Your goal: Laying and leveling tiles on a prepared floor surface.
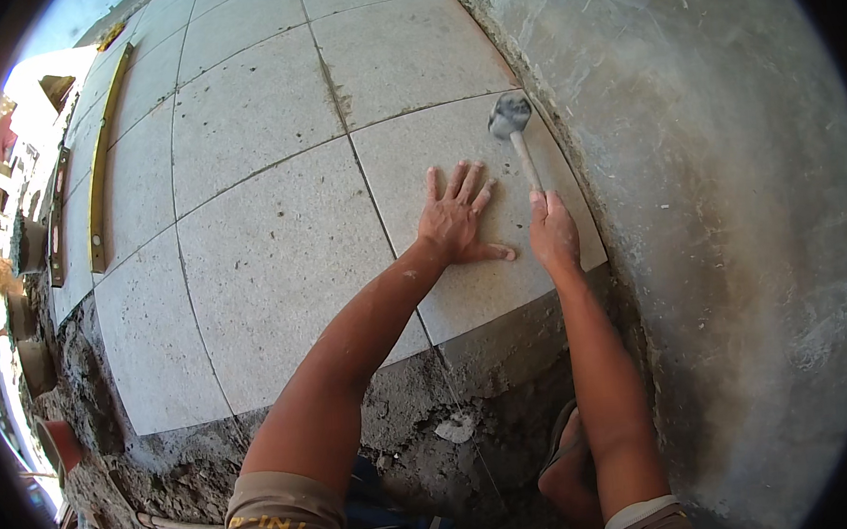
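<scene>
My left hand lies flat with fingers spread on a pale speckled floor tile, the one nearest the wall on the right. In my right hand is the light handle of a mallet, fingers wrapped round its lower end. The dark, greyish head is slightly blurred and shows over the far right part of the same tile; whether it touches the surface I cannot tell. Wet grey mortar shows along the tile's near edge.
A smooth grey cement wall rises on the right. More laid tiles stretch away. A yellow spirit level rests on the left tiles beside a darker bar. Rough mortar, a thin string and a reddish-brown pot lie nearer.
</scene>
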The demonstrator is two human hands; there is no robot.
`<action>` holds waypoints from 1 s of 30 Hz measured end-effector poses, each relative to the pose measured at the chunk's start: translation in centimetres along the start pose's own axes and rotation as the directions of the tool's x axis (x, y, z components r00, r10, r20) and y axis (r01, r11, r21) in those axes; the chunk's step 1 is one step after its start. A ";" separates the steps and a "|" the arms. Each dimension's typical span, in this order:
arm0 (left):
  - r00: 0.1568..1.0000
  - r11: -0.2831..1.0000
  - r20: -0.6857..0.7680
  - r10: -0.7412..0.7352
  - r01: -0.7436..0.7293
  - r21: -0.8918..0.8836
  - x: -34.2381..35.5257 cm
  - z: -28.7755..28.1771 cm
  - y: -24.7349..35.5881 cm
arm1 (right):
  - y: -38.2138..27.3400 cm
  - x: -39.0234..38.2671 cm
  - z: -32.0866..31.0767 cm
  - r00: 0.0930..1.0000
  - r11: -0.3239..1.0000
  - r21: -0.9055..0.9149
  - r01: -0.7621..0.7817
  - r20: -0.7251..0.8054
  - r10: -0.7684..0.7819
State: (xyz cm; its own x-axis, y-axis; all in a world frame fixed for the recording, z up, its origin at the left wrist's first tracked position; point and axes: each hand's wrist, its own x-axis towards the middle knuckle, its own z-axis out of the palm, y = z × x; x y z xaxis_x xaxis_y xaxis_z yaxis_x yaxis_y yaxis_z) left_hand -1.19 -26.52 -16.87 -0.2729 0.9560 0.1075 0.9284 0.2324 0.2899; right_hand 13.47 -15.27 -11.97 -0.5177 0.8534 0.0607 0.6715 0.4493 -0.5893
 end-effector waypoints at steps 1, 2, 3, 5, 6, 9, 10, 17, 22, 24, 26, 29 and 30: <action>1.000 1.000 0.004 0.014 -0.014 -0.005 0.3 0.0 0.3 | 0.9 0.4 0.4 1.000 0.999 -0.036 -0.019 0.010 0.019; 1.000 1.000 0.007 0.029 -0.029 -0.012 0.5 0.1 0.7 | 1.8 0.9 0.7 0.999 0.997 -0.072 -0.036 0.018 0.038; 1.000 1.000 0.005 0.016 -0.016 -0.007 0.4 0.0 0.6 | 1.9 1.1 0.9 0.999 0.997 -0.069 -0.025 0.027 0.027; 0.999 0.999 -0.020 0.033 -0.033 -0.013 0.3 -0.1 0.4 | 2.2 1.3 1.1 0.997 0.994 -0.096 -0.045 0.051 0.050; 1.000 1.000 -0.021 0.021 -0.022 -0.005 0.1 -0.2 0.1 | 1.8 1.2 1.4 0.997 0.995 -0.090 -0.035 0.059 0.041; 0.999 1.000 0.018 -0.027 0.027 0.012 -0.5 -0.4 -0.6 | 1.1 0.7 2.2 0.994 0.991 -0.130 -0.034 0.098 0.047; 1.000 1.000 0.010 -0.012 0.012 0.000 -0.6 -0.3 -0.6 | 1.4 0.6 2.6 0.997 0.989 -0.148 -0.021 0.070 0.032; 0.999 0.997 0.015 0.035 -0.034 -0.064 -1.1 -0.8 -0.6 | 3.2 0.1 3.9 0.998 0.971 -0.236 -0.026 0.058 0.040; 0.999 0.993 -0.039 0.024 -0.028 -0.112 -1.1 -0.3 -0.2 | 5.5 1.1 4.4 1.000 0.986 -0.168 0.017 0.008 -0.016; 0.999 0.993 -0.047 0.010 -0.016 -0.118 -1.3 -0.1 -0.6 | 5.3 0.9 4.8 1.000 0.987 -0.159 0.029 -0.002 -0.030; 0.999 0.993 -0.038 0.022 -0.026 -0.112 -1.3 0.0 -0.5 | 5.1 0.8 4.5 1.000 0.986 -0.167 0.021 0.005 -0.020; 0.999 0.992 -0.041 0.028 -0.033 -0.125 -0.9 0.2 -0.4 | 5.7 1.1 4.6 0.998 0.984 -0.173 0.039 -0.032 -0.046; 0.999 0.991 -0.038 0.029 -0.034 -0.130 -0.9 0.3 -0.4 | 5.3 1.0 4.4 0.999 0.984 -0.177 0.036 -0.030 -0.042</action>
State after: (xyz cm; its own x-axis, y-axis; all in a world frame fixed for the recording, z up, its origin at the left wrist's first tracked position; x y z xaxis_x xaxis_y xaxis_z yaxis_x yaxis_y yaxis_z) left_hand -1.28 -27.45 -17.37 -0.2551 0.9548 0.1523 0.8966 0.1746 0.4071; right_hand 14.20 -13.23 -18.63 -0.5291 0.8414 0.1096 0.7358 0.5193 -0.4347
